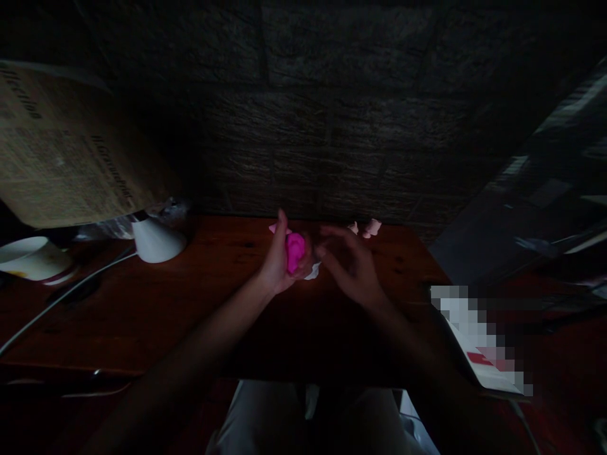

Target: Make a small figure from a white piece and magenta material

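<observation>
Nearest the camera, two bare forearms [203, 341] cross the near edge of the brown wooden tabletop [213, 268]. Toward its left edge stand a white cup [31, 262] and a white cone-shaped stand [156, 241]. Centrally, the left hand [276, 270] grips a bright pink, soft-looking lump [296, 251] above the tabletop. The right hand [356, 272] is beside it, fingers bent; whether it holds anything cannot be told. Small pale-pink pieces [374, 227] lie by the far edge. Judged step: handling the lump; continuing calls for steady left support and light right fingertips.
</observation>
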A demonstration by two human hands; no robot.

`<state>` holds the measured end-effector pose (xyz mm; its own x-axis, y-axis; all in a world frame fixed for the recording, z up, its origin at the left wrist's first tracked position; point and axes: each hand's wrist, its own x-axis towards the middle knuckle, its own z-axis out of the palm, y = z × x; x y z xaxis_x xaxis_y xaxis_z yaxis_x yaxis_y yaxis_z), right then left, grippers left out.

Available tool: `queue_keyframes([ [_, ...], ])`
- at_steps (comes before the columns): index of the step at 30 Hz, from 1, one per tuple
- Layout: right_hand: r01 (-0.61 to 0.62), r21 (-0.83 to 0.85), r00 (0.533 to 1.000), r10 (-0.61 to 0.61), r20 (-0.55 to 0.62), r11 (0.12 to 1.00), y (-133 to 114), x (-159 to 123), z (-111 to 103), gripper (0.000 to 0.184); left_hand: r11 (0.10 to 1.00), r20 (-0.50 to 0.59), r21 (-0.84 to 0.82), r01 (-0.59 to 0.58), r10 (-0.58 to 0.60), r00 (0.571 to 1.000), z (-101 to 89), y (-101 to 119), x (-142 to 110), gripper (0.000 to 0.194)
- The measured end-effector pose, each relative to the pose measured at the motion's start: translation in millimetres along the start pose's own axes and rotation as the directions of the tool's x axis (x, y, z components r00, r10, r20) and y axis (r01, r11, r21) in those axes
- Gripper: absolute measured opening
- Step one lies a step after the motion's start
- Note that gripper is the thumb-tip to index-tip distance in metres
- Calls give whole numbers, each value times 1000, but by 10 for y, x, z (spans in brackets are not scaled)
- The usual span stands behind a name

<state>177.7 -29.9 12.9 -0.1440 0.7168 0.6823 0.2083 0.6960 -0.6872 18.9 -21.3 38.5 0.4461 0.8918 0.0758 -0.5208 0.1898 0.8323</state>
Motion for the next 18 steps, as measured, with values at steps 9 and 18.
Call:
queue_keyframes([
  [9, -11, -75, 1000, 12, 24, 997, -44, 14, -16, 25, 1000, 41, 7, 11, -12, 999, 0, -3, -13, 39],
  [18, -29, -53, 998, 26, -49, 998, -14, 38, -26, 20, 991, -43, -41, -130, 128, 991, -2, -12, 2, 17],
])
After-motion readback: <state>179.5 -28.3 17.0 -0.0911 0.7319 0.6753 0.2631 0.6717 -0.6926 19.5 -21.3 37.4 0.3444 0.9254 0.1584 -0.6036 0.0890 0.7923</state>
